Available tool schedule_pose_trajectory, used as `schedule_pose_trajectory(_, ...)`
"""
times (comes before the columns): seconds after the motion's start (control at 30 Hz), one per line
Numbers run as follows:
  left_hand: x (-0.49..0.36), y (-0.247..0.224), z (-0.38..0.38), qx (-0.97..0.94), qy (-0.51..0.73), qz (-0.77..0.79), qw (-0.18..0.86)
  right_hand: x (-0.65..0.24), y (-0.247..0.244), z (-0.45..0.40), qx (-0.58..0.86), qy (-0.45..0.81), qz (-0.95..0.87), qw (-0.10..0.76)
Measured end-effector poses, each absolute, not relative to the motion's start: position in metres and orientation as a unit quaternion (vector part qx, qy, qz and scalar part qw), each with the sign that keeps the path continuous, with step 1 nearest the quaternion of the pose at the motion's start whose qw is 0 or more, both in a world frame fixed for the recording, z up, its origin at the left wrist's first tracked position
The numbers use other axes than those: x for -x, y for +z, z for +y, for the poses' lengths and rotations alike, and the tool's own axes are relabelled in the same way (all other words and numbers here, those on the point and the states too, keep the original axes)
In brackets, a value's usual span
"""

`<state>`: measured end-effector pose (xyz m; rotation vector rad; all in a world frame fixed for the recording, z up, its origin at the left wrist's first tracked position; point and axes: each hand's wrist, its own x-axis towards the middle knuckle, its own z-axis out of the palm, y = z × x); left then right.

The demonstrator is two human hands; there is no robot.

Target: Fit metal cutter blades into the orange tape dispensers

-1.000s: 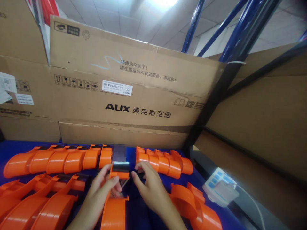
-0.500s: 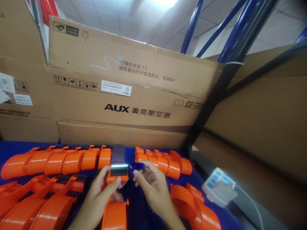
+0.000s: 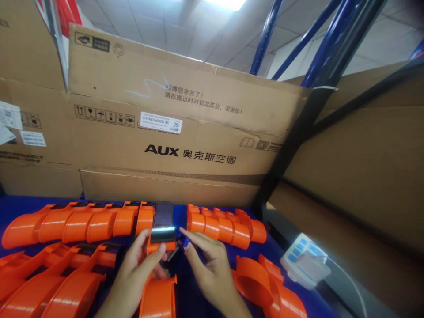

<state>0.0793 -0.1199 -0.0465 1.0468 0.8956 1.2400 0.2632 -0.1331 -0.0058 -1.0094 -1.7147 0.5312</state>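
Two hands meet at bottom centre of the head view: the left hand (image 3: 142,260) has its fingers wrapped round an orange dispenser (image 3: 170,246), the right hand (image 3: 210,263) pinches a small blue piece (image 3: 184,240) just beside it. Around them, a blue table (image 3: 273,251) bears rows of dispensers (image 3: 78,227); cardboard (image 3: 115,150) fills mid-frame, below a lit ceiling (image 3: 159,26), with a dark post (image 3: 291,150) at right.

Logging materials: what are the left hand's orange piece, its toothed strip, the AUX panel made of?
Orange piece: likely moulded plastic, semi-gloss; smooth, even colour. Toothed strip: probably bright metal; strong glare. AUX panel: cardboard, matt brown; visible fold creases.
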Motion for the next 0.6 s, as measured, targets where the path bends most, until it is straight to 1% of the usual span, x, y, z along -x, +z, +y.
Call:
schedule_pose_trajectory(0.1, -0.0798, -0.0452, -0.1203, -0.457, 0.531, 0.389, 0.598, -0.259, -0.0086, -0.1354, 0.435, 0.198, -0.705, 0.524)
schedule_pose_trajectory(0.33, -0.0787, -0.0494, -0.1177, -0.484, 0.513, 0.397, 0.587, -0.2605, -0.0055, -0.1387, 0.437, 0.161, -0.756, 0.46)
schedule_pose_trajectory(0.6, -0.0786, -0.0471, -0.1215, -0.473, 0.518, 0.4, 0.59, -0.2669, -0.0089, -0.1328, 0.405, 0.12, -0.794, 0.438)
